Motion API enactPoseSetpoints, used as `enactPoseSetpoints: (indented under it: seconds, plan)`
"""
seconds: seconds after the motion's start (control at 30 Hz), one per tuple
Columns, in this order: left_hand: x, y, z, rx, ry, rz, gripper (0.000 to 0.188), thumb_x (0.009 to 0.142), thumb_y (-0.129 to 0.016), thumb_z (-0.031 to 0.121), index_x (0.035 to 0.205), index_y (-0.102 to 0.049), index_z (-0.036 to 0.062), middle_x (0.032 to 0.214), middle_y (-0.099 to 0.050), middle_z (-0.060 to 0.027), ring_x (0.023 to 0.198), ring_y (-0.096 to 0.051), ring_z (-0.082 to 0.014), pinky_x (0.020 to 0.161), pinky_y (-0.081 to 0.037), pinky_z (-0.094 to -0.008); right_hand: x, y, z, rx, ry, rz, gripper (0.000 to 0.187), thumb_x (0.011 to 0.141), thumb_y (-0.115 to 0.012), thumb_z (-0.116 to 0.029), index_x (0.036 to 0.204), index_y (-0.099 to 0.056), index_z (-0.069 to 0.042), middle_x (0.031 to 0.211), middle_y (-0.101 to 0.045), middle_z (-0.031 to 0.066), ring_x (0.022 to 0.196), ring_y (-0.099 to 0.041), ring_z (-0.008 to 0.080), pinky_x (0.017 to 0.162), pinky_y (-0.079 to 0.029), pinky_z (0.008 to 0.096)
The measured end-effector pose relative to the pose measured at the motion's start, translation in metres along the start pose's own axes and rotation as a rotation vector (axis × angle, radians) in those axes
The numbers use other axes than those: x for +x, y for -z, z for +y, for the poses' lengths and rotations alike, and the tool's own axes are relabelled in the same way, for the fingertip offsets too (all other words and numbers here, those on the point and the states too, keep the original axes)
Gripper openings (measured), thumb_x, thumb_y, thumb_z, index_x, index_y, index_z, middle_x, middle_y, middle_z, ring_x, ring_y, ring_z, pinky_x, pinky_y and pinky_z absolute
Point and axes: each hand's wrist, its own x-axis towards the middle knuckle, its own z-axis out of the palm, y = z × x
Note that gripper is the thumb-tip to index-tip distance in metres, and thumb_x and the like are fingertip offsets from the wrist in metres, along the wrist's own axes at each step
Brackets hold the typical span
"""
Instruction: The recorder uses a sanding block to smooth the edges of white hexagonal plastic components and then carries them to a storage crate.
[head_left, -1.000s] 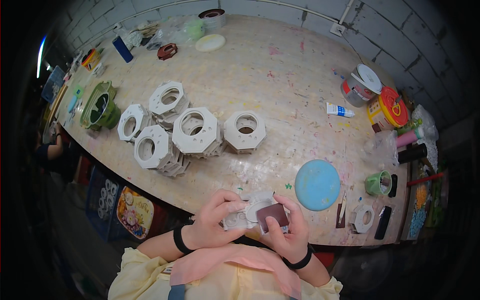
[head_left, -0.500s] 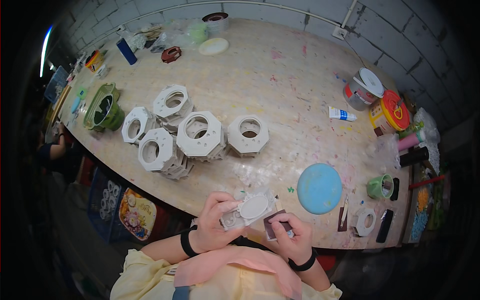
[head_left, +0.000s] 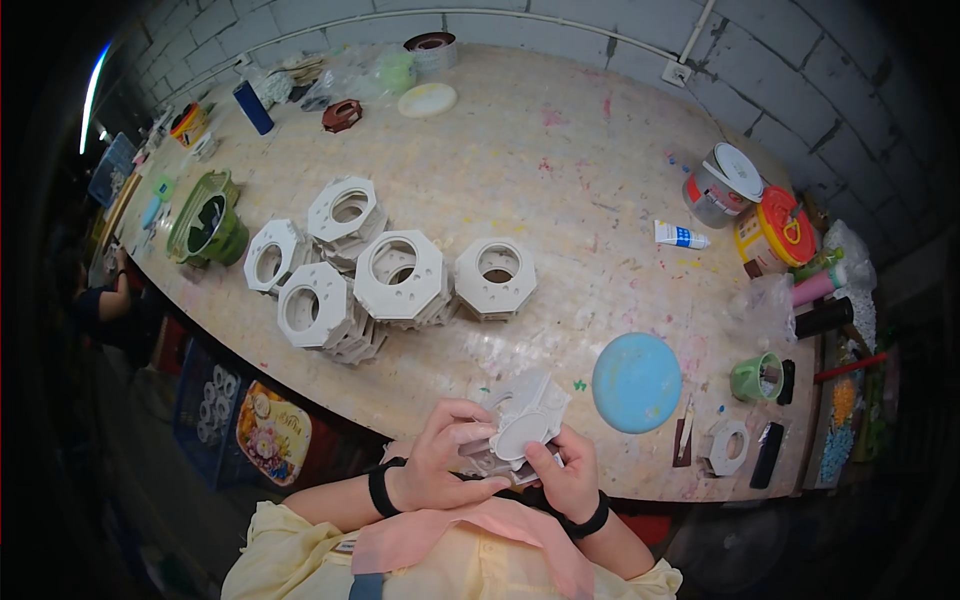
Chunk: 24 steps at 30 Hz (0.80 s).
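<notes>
My left hand is closed round a pale grey-white cast piece with a flat oval panel and raised ornament, tilted just above the table's near edge. From the other side, my right hand pinches a dark brown piece of sandpaper against the lower edge of the cast piece. Most of the sandpaper is hidden by the fingers and the casting. Beyond the hands stand several stacks of white octagonal frames with round openings. A blue round disc lies to the right of my hands.
At right are a green cup, a loose octagonal ring, a black phone-like slab and a pointed tool on brown sandpaper. Farther off stand a grey bucket and a white-and-blue tube. A green basket is at left.
My right hand has moved left and brought the sandpaper up to the cast piece. The piece has been turned and tilted in my left hand, its oval panel now facing lower.
</notes>
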Motion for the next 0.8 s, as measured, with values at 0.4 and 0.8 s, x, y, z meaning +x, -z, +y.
enactPoseSetpoints:
  seconds: [0.4,0.8]
  plan:
    - [0.005,0.004,-0.001,-0.519,0.435,-0.072,0.057,0.080,-0.066,0.028,0.120,-0.039,-0.0017,0.103,-0.051,-0.0114,0.096,-0.052,-0.0184,0.087,-0.041,-0.0326,0.001,0.004,-0.009,-0.539,0.275,-0.244,0.020,0.079,-0.065,-0.008,0.096,-0.060,0.003,0.069,-0.063,0.0085,0.057,-0.061,0.0148,0.051,-0.047,0.0250]
    - [0.012,0.004,0.006,-0.655,0.609,-0.134,0.052,0.080,-0.064,0.005,0.124,-0.038,-0.0027,0.106,-0.054,-0.0095,0.097,-0.054,-0.0154,0.087,-0.042,-0.0304,0.005,0.005,-0.007,-0.843,0.521,-0.347,0.020,0.075,-0.068,-0.016,0.090,-0.063,-0.004,0.067,-0.060,0.0101,0.055,-0.058,0.0249,0.050,-0.045,0.0323]
